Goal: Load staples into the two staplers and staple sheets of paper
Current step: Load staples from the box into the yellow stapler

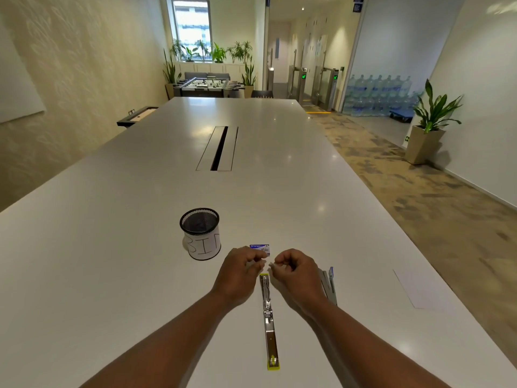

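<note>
A long white table ran toward a window and plants. Both hands, left hand and right hand, curled together above the opened stapler; what they pinched was unclear.

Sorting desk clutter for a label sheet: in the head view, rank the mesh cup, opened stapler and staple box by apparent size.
1. Opened stapler, longest, though nearest the camera.
2. Mesh cup.
3. Staple box, partly hidden by the left hand.

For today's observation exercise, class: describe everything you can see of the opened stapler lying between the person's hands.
The stapler lies opened out flat on the white table, stretched in a long line away from the person. It looks like shiny metal with yellow-green plastic at both ends. Its staple channel faces up; whether staples sit in it cannot be told. Both forearms flank it. Neither the left hand nor the right hand clearly touches it.
</note>
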The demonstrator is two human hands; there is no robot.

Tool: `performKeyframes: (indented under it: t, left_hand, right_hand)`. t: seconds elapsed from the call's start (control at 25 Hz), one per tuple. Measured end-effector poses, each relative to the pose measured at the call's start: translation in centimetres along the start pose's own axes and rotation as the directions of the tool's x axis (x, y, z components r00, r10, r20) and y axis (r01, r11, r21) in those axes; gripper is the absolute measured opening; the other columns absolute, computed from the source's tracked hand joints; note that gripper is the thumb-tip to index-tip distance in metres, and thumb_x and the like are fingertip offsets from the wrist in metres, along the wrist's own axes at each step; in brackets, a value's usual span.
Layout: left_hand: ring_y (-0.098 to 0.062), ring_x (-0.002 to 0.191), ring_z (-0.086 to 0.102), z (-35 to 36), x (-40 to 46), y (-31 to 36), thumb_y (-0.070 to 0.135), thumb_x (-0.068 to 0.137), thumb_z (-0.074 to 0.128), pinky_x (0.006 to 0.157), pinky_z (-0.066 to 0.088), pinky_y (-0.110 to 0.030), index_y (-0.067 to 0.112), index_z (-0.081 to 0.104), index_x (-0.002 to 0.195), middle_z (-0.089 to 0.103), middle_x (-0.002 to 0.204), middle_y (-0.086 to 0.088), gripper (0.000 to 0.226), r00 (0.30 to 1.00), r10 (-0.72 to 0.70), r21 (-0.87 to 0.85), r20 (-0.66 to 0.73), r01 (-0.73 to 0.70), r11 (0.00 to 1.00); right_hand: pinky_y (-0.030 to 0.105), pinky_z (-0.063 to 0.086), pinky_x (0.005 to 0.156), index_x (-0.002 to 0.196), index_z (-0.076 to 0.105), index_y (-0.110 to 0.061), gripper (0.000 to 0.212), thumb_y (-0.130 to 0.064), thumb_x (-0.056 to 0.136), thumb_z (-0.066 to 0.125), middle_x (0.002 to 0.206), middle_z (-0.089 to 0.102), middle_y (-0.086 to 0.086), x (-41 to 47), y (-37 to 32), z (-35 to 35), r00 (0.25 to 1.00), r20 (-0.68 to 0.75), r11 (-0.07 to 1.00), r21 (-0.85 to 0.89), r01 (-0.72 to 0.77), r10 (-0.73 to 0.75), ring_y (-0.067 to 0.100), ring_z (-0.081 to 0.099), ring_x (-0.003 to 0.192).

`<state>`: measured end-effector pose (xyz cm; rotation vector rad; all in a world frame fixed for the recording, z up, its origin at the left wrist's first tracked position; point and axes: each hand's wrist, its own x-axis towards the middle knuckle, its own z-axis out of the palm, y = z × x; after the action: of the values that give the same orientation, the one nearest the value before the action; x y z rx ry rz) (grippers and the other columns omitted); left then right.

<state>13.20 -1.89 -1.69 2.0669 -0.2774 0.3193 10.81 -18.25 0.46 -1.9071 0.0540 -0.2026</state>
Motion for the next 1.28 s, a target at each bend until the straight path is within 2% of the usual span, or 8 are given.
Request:
performKeyframes:
  t: [0.08, 0.28, 0.56, 0.76, 0.92, 1.04, 1.16, 1.28]
  left_hand:
    - [0.024, 0.101, 0.053, -0.1, -0.9, 0.3, 0.007, 0.090, 0.069, 0.081, 0.040, 0.002, 0.020, 0.078, 0.108, 0.063, 0.096, 0.029, 0.024, 1.000, 0.004, -0.023, 0.007, -0.004, 1.000]
    - [0.005, 0.097, 0.064, -0.6, -3.0, 1.1, 0.013, 0.089, 0.069, 0.078, 0.045, -0.005, 0.026, 0.080, 0.103, 0.073, 0.091, 0.018, 0.022, 0.997, 0.042, -0.024, 0.057, -0.041, 0.999]
    - [-0.006, 0.092, 0.067, -1.0, -4.9, 1.6, 0.017, 0.089, 0.070, 0.074, 0.048, -0.012, 0.034, 0.079, 0.092, 0.072, 0.087, 0.019, 0.019, 0.997, 0.052, -0.010, 0.059, -0.051, 0.999]
    - [-0.006, 0.083, 0.066, -1.0, -5.6, 2.1, 0.015, 0.092, 0.067, 0.069, 0.050, -0.015, 0.034, 0.071, 0.080, 0.069, 0.084, 0.018, 0.023, 0.999, -0.025, 0.002, 0.041, 0.025, 1.000]
    - [-0.004, 0.074, 0.061, -1.4, -5.5, 2.6, 0.019, 0.098, 0.059, 0.063, 0.045, -0.014, 0.034, 0.063, 0.077, 0.067, 0.078, 0.015, 0.025, 0.994, -0.079, 0.036, 0.074, 0.076, 0.996]
    - [-0.002, 0.070, 0.060, -1.6, -5.3, 3.2, 0.021, 0.099, 0.055, 0.066, 0.049, -0.021, 0.028, 0.064, 0.079, 0.067, 0.074, 0.012, 0.024, 0.973, -0.191, 0.005, 0.126, 0.192, 0.981]
    - [-0.018, 0.080, 0.070, -2.4, -4.4, 4.0, 0.012, 0.095, 0.062, 0.079, 0.057, -0.038, 0.015, 0.070, 0.079, 0.072, 0.077, -0.002, 0.018, 0.951, -0.270, -0.080, 0.151, 0.284, 0.956]
    - [-0.004, 0.067, 0.068, -3.1, -4.0, 4.6, 0.013, 0.086, 0.068, 0.065, 0.055, -0.024, 0.020, 0.072, 0.068, 0.074, 0.071, 0.002, 0.020, 0.958, -0.240, 0.012, 0.156, 0.241, 0.970]
  right_hand:
    - [0.020, 0.047, 0.062, 0.081, 0.071, -0.010, 0.010, -0.006, 0.079, 0.080, 0.073, 0.068, 0.003, -0.8, -0.5, -0.3, 1.000, 0.021, 0.999, 0.042, -0.012, 0.011, 0.004, 0.056, 0.062]
    - [0.022, 0.045, 0.059, 0.083, 0.069, 0.001, 0.006, 0.002, 0.081, 0.075, 0.067, 0.061, 0.002, -2.7, -1.4, -0.9, 0.996, 0.087, 0.995, 0.100, -0.032, 0.023, 0.008, 0.051, 0.061]
    - [0.012, 0.047, 0.056, 0.086, 0.068, 0.011, 0.007, 0.007, 0.084, 0.073, 0.071, 0.062, 0.010, -4.3, -2.1, -1.8, 0.981, 0.194, 0.996, 0.091, 0.001, -0.019, -0.004, 0.057, 0.055]
    - [0.022, 0.050, 0.069, 0.088, 0.069, -0.002, 0.015, 0.008, 0.087, 0.058, 0.090, 0.070, 0.023, -5.3, -1.1, -2.3, 0.988, 0.153, 0.998, 0.060, 0.011, -0.020, 0.019, 0.062, 0.078]
    - [0.035, 0.048, 0.059, 0.076, 0.064, -0.017, 0.004, -0.019, 0.079, 0.065, 0.071, 0.060, 0.006, -7.2, 0.3, -1.6, 0.988, 0.145, 0.998, -0.010, 0.062, -0.060, 0.013, 0.052, 0.065]
    - [0.018, 0.045, 0.062, 0.080, 0.062, -0.032, 0.020, -0.047, 0.069, 0.071, 0.079, 0.063, -0.011, -7.6, 1.1, -1.1, 0.979, 0.164, 0.972, -0.183, 0.148, -0.118, 0.004, 0.056, 0.070]
    - [0.015, 0.040, 0.062, 0.081, 0.058, -0.037, 0.024, -0.053, 0.070, 0.072, 0.080, 0.062, -0.014, -7.3, 1.6, -0.9, 0.969, 0.191, 0.933, -0.292, 0.208, -0.157, 0.003, 0.055, 0.074]
    - [0.017, 0.039, 0.061, 0.078, 0.058, -0.037, 0.023, -0.053, 0.070, 0.073, 0.077, 0.061, -0.014, -7.1, 2.0, -0.9, 0.967, 0.181, 0.924, -0.308, 0.227, -0.177, 0.004, 0.054, 0.073]
